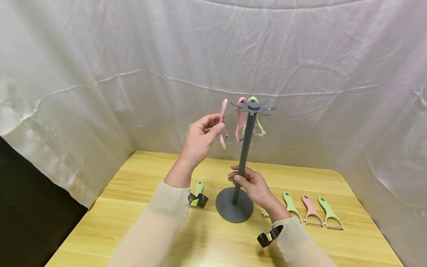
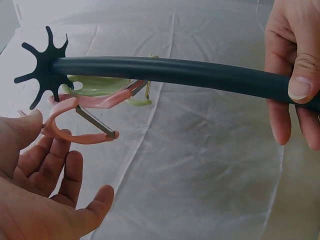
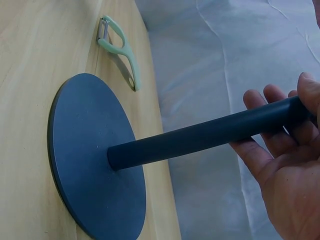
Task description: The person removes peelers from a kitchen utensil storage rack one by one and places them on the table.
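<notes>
A pink Y-shaped peeler (image 1: 222, 113) is pinched between the thumb and fingers of my left hand (image 1: 197, 140), just left of the dark rack's top. The left wrist view shows its blade end (image 2: 70, 135) pointing toward the rack's pole. My right hand (image 1: 256, 188) grips the dark pole (image 1: 246, 148) low down, above the round base (image 1: 228, 211). From the far side of the hooked top (image 1: 254, 106) hang another pink peeler (image 1: 240, 122) and a green peeler (image 1: 261, 128).
A green peeler (image 1: 199, 186) lies left of the base, partly hidden by the left wrist camera. Right of the base lie a green peeler (image 1: 289, 201), a pink peeler (image 1: 309, 207), another green peeler (image 1: 327, 210) and one mostly hidden behind my right hand. A pale curtain (image 1: 166, 104) surrounds the wooden table (image 1: 133, 189).
</notes>
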A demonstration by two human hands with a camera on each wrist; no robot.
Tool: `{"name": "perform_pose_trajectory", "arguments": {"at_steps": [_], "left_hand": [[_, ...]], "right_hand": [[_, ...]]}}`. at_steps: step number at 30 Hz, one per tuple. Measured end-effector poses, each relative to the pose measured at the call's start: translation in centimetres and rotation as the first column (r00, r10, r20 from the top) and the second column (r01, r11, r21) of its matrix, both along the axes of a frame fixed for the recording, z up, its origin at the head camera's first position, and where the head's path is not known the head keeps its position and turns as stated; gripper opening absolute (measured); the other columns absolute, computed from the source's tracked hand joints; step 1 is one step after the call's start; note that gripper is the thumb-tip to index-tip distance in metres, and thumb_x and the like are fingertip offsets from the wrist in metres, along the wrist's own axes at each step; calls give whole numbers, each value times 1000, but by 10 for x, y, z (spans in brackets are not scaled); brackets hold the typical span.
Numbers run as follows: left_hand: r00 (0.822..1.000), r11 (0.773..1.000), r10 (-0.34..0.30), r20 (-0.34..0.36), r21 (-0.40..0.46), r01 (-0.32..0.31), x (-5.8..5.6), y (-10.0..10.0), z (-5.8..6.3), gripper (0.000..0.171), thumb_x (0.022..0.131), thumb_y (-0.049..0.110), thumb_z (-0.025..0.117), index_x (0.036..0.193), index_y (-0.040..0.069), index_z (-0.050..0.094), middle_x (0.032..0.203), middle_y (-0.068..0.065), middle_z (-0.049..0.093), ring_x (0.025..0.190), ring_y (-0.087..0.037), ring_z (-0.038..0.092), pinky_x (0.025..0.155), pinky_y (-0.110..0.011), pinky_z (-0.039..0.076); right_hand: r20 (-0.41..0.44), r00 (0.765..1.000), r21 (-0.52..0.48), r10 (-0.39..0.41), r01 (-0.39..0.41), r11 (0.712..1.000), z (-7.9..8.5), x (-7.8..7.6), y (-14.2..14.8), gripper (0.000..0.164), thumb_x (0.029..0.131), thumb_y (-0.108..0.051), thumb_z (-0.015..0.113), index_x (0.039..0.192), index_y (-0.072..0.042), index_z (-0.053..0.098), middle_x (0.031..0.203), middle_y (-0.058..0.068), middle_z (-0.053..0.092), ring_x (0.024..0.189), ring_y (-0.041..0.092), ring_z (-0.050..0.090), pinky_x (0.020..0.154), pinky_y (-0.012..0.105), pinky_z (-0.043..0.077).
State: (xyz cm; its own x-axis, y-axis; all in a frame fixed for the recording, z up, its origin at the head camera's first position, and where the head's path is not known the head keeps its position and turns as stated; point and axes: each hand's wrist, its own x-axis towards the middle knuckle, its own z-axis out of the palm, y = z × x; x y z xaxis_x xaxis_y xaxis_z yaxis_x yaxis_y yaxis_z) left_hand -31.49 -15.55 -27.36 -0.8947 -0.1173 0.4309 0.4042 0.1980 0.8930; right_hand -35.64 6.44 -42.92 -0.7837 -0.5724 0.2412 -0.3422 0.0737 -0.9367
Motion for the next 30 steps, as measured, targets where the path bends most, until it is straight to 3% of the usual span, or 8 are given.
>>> {"name": "perform_pose_trajectory", "arguments": {"at_steps": [13,19,30], "left_hand": [[1000,1000,-6,4,28,6,4,-7,-16,28,103,23,71,129,11,72,112,-15,74,102,-20,70,93,-27,54],[999,1000,14,43,19,-15,8,-11,-28,29,103,25,71,130,12,72,112,-11,74,103,-20,69,92,-28,54],[983,992,120,136,-48,-115,13,-25,-58,28,101,29,74,126,17,73,111,-4,73,102,-20,67,87,-35,51]], "right_hand": [[-3,1000,33,-28,29,999,1,2,0,38,110,-18,59,147,-10,59,127,20,73,119,33,72,102,44,59],[2,1000,33,-31,31,999,1,2,0,38,110,-18,59,146,-10,59,127,20,73,119,32,72,103,46,58],[-10,1000,21,-14,15,1000,3,3,-3,38,110,-19,59,146,-7,59,126,20,73,119,34,73,102,45,58]]}}
